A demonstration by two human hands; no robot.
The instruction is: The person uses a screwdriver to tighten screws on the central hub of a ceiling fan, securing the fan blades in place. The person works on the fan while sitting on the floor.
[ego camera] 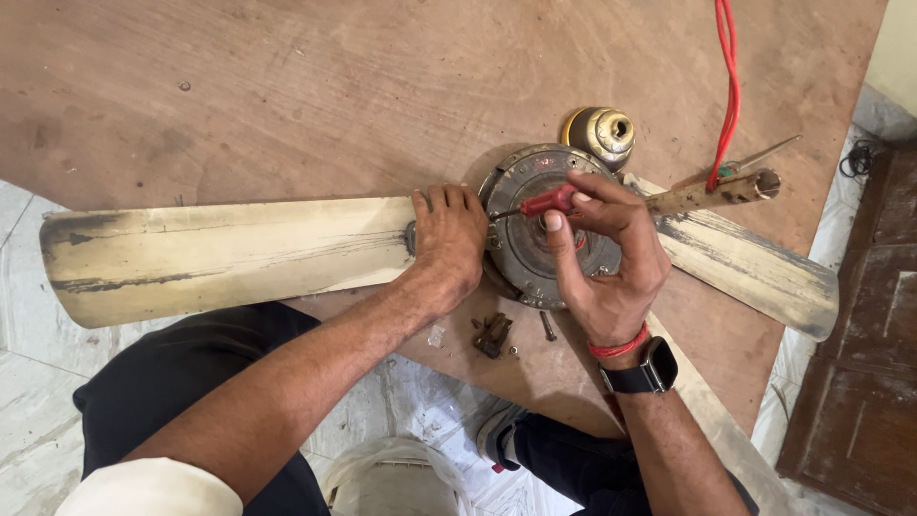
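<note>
At frame centre, my right hand [604,260] is gripping a red screwdriver [546,202] over the fan motor [535,244], its tip seemingly touching, while my left hand [449,239] is pressing flat on the left blade [220,256].

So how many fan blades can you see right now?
3: one blade stretches left under the left hand, one runs right, one lies partly hidden under the right forearm.

Brown plywood board [287,86], scuffed, carrying a ceiling fan [220,253], brass cap [604,134], red cable [731,86], and loose screws [497,334] near the front edge.
</note>
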